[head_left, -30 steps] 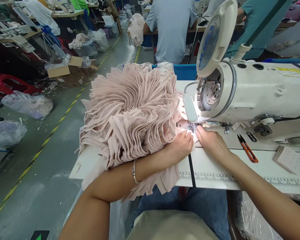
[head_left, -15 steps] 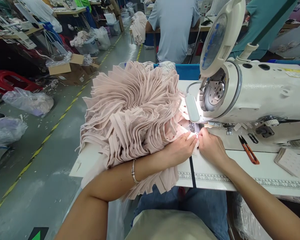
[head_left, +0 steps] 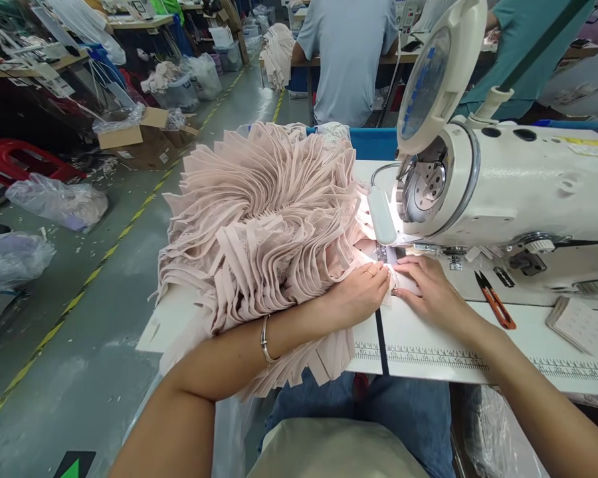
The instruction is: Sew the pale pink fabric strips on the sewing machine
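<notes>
A small piece of pale pink fabric (head_left: 406,281) lies under the lit needle area of the white sewing machine (head_left: 533,186). My left hand (head_left: 361,292) has its fingers closed together on the fabric's left side, close to the presser foot (head_left: 381,252). On the other side, my right hand (head_left: 436,292) touches the fabric with thumb and forefinger spread apart, the cloth showing between them. A big bundle of pale pink pieces (head_left: 259,192) rests against my left forearm and hangs over the table's front edge. The fabric under my left fingers is hidden.
Orange-handled thread snips (head_left: 496,302) and a paper pad (head_left: 575,325) lie right of my hands. A measuring scale (head_left: 428,358) runs along the table front. The magnifier lamp (head_left: 436,79) stands above the machine head. A person in light blue (head_left: 349,60) sits ahead.
My right hand has gone from a pinch on the fabric to spread fingers, shifting slightly right. More of the pink piece shows between its fingers. My left hand stays nearly in place.
</notes>
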`<state>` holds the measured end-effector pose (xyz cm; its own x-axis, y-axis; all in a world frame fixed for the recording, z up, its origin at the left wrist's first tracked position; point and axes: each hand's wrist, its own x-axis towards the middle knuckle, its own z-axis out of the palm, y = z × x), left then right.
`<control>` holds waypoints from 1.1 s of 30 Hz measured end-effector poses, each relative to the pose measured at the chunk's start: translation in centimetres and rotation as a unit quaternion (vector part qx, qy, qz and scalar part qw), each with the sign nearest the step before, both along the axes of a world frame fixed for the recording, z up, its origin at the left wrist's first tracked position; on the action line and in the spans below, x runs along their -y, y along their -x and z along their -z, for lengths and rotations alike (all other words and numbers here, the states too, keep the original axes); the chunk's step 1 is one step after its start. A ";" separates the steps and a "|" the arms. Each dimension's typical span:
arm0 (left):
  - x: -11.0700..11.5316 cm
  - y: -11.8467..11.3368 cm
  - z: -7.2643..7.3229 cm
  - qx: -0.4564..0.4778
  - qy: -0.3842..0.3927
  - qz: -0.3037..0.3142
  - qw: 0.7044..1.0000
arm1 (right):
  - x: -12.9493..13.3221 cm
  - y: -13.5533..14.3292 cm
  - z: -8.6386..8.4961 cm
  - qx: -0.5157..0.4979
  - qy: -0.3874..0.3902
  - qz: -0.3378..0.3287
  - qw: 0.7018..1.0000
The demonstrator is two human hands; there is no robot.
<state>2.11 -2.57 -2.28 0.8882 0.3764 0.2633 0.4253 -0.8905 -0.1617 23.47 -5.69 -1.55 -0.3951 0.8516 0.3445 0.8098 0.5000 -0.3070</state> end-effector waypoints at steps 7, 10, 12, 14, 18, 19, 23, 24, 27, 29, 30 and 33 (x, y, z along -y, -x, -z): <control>0.3 0.2 -0.2 0.048 0.064 -0.052 0.995 | 0.3 0.9 0.8 0.058 -0.091 -0.026 0.994; 0.5 0.4 -1.1 0.020 0.060 -0.104 0.993 | 0.0 1.5 0.6 0.106 -0.095 0.015 0.990; 0.6 0.2 -1.6 -0.025 0.056 -0.095 0.994 | -0.1 1.7 0.5 0.144 -0.105 0.031 0.984; 0.6 -0.2 -1.6 -0.048 0.051 -0.067 0.995 | 0.0 1.7 0.4 0.170 -0.120 0.024 0.978; 0.6 -1.1 -0.5 -0.024 0.014 -0.044 0.999 | -0.3 1.1 0.5 0.184 -0.165 -0.001 0.969; 0.6 -1.2 -0.1 -0.017 0.003 -0.041 0.999 | -0.5 0.8 0.7 0.181 -0.168 -0.004 0.969; 0.5 -1.6 0.5 -0.011 -0.021 -0.038 0.999 | -1.2 -0.2 1.5 0.155 -0.138 -0.002 0.978; 0.5 -1.6 0.5 -0.014 -0.019 -0.040 0.999 | -1.2 -0.4 1.7 0.151 -0.130 0.002 0.980; 0.5 -1.7 0.3 -0.019 -0.010 -0.041 0.999 | -1.2 -0.5 2.1 0.144 -0.117 0.012 0.983; 0.4 -1.7 0.2 -0.019 -0.005 -0.041 0.999 | -1.2 -0.4 2.1 0.141 -0.111 0.018 0.984; 0.4 -1.7 0.1 -0.019 -0.003 -0.041 0.999 | -1.2 -0.3 2.2 0.141 -0.105 0.020 0.984; 0.3 -1.6 -0.1 -0.015 0.004 -0.043 0.999 | -1.4 -0.2 2.3 0.143 -0.077 0.028 0.986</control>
